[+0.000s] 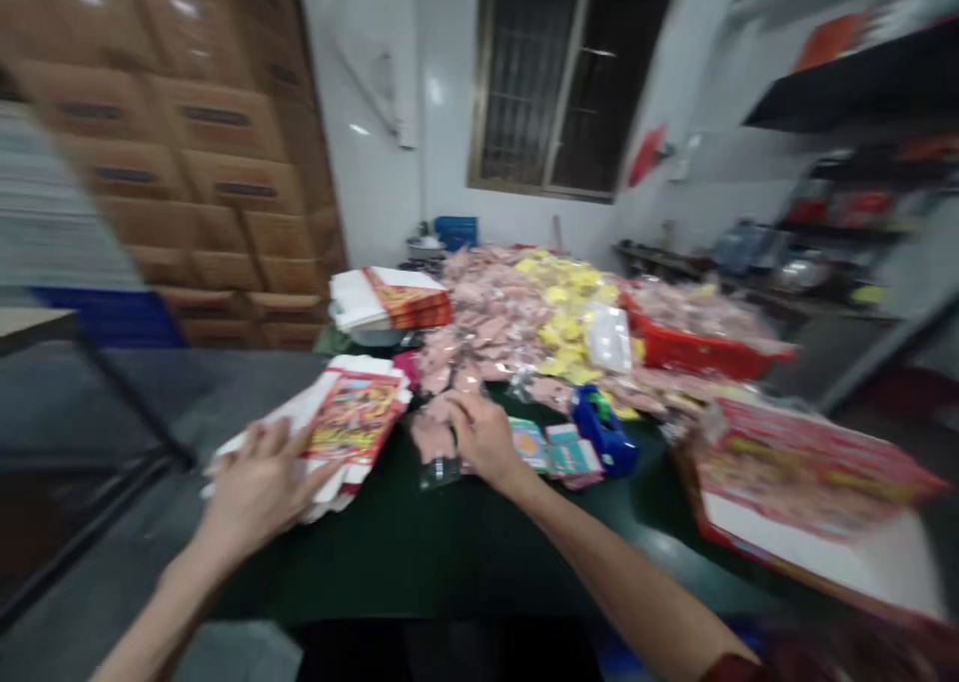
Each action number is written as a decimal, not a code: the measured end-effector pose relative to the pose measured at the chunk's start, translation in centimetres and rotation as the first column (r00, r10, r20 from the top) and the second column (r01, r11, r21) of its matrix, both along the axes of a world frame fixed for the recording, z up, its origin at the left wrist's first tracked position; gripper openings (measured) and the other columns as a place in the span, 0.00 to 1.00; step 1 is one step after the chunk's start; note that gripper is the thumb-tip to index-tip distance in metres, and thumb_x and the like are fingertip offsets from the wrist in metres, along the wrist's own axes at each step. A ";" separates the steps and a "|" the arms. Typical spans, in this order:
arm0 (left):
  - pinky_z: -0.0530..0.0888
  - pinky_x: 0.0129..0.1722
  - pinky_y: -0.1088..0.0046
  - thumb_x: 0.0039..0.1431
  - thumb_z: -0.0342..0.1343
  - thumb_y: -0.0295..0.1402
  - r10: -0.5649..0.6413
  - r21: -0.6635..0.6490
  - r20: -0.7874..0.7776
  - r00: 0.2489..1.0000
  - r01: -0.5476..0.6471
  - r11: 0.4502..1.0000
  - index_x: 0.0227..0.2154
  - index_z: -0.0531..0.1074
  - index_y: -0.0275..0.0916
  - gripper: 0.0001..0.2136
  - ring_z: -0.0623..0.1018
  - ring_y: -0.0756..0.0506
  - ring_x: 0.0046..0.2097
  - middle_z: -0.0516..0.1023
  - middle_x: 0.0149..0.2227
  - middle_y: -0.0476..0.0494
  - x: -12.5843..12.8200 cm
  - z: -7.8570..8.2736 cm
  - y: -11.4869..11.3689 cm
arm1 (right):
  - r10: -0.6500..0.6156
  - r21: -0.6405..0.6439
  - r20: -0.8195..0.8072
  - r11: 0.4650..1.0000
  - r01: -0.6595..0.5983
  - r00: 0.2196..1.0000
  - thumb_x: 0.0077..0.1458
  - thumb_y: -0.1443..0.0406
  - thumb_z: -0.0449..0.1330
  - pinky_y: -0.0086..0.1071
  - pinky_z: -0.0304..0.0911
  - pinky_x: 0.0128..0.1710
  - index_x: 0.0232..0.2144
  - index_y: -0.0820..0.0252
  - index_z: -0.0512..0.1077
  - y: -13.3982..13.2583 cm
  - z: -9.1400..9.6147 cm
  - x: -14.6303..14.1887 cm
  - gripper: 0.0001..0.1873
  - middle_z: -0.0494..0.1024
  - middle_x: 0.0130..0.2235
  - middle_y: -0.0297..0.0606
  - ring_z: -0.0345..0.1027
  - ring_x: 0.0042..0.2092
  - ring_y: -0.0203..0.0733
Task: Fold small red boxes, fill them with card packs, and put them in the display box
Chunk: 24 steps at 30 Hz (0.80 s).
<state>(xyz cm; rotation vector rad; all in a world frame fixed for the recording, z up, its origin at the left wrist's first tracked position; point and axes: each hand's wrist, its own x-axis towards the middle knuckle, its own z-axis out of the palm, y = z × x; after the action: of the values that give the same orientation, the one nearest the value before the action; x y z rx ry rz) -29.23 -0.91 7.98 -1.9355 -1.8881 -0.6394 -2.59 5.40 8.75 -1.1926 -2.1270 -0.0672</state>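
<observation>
My left hand [259,477] lies with fingers spread on a stack of flat printed cardboard boxes [356,414], red and yellow with white flaps. To its right, my right hand [483,437] has its fingers pinched on a clear plastic packet [433,437] with something pink inside. Beyond the hands spreads a big heap of similar pink packets [486,303]. Yellow packets [573,308] lie on the heap's right part. Close to my right wrist are small printed cards [573,455] and a blue tape dispenser [605,432] with green tape.
A red basket [696,350] of packets stands at the back right. An open printed box [809,492] sits on the right of the dark green table [450,572]. More folded boxes [390,298] are stacked at the back left. Brown cartons [217,143] rise behind, left of the window.
</observation>
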 end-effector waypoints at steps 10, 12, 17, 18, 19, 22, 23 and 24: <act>0.60 0.52 0.44 0.57 0.48 0.46 0.122 -0.092 -0.069 0.990 -0.128 0.987 0.54 0.65 0.32 0.27 0.58 0.25 0.61 0.62 0.58 0.25 0.4 -2.4 -1.6 | 0.108 -0.178 0.205 0.981 -0.072 0.973 0.58 0.58 0.50 0.44 0.53 0.49 0.46 0.68 0.66 3.6 1.0 -12.4 0.20 0.71 0.46 0.53 0.61 0.49 0.53; 0.60 0.52 0.43 0.57 0.48 0.46 0.114 -0.091 -0.056 0.992 -0.119 0.989 0.54 0.65 0.31 0.28 0.58 0.25 0.61 0.62 0.58 0.24 0.4 -2.5 -1.8 | 0.086 -0.193 0.226 0.980 -0.042 0.970 0.58 0.55 0.50 0.45 0.52 0.49 0.45 0.70 0.66 3.8 1.1 -13.1 0.23 0.69 0.47 0.56 0.60 0.50 0.54; 0.60 0.52 0.44 0.56 0.50 0.45 0.114 -0.077 -0.008 0.993 -0.114 0.990 0.54 0.64 0.32 0.27 0.58 0.26 0.61 0.63 0.58 0.24 0.5 -2.5 -1.8 | 0.096 -0.237 0.252 0.971 -0.035 0.963 0.53 0.50 0.55 0.43 0.53 0.48 0.45 0.68 0.67 4.6 2.3 -14.3 0.27 0.70 0.46 0.56 0.61 0.50 0.54; 0.60 0.52 0.44 0.56 0.50 0.45 0.113 -0.073 0.007 0.994 -0.112 0.991 0.54 0.64 0.31 0.27 0.58 0.26 0.61 0.63 0.58 0.24 0.4 -2.5 -1.8 | 0.097 -0.243 0.250 0.969 -0.035 0.963 0.51 0.50 0.57 0.42 0.53 0.48 0.44 0.68 0.68 4.8 2.8 -14.4 0.28 0.71 0.46 0.55 0.62 0.49 0.54; 0.60 0.53 0.45 0.56 0.50 0.45 0.108 -0.075 0.026 0.994 -0.106 0.992 0.54 0.63 0.31 0.28 0.58 0.26 0.61 0.63 0.58 0.24 0.3 -2.5 -1.9 | 0.093 -0.247 0.243 0.969 -0.031 0.966 0.50 0.50 0.58 0.41 0.53 0.47 0.44 0.68 0.68 5.0 3.5 -14.4 0.28 0.71 0.46 0.56 0.63 0.49 0.53; 0.61 0.52 0.45 0.55 0.52 0.45 0.077 -0.063 0.109 0.991 -0.071 0.996 0.56 0.59 0.32 0.30 0.59 0.28 0.61 0.64 0.58 0.25 0.0 -1.6 -2.6 | 0.092 -0.284 0.209 0.958 -0.030 0.974 0.51 0.50 0.58 0.35 0.56 0.40 0.37 0.66 0.71 5.2 6.3 -13.2 0.23 0.75 0.40 0.51 0.67 0.42 0.48; 0.61 0.52 0.45 0.55 0.52 0.45 0.067 -0.031 0.136 0.988 -0.063 0.998 0.57 0.57 0.32 0.30 0.60 0.29 0.61 0.65 0.57 0.25 0.1 -1.1 -3.0 | 0.113 -0.301 0.196 0.952 -0.049 0.974 0.52 0.51 0.57 0.33 0.56 0.36 0.34 0.64 0.72 4.9 7.4 -12.4 0.21 0.76 0.37 0.47 0.68 0.39 0.45; 0.62 0.52 0.45 0.55 0.52 0.45 0.050 0.012 0.160 0.986 -0.052 0.999 0.57 0.55 0.32 0.31 0.62 0.31 0.60 0.66 0.56 0.25 0.5 -0.5 -3.3 | 0.144 -0.317 0.183 0.945 -0.080 0.972 0.53 0.51 0.56 0.30 0.55 0.33 0.31 0.62 0.72 4.4 8.4 -11.4 0.19 0.76 0.33 0.42 0.69 0.35 0.41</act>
<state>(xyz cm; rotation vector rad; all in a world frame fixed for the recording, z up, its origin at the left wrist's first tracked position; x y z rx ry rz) -28.76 -4.22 7.46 -1.8690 -2.0140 -0.8136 -14.02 9.78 17.10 -1.2811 -2.4497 0.2105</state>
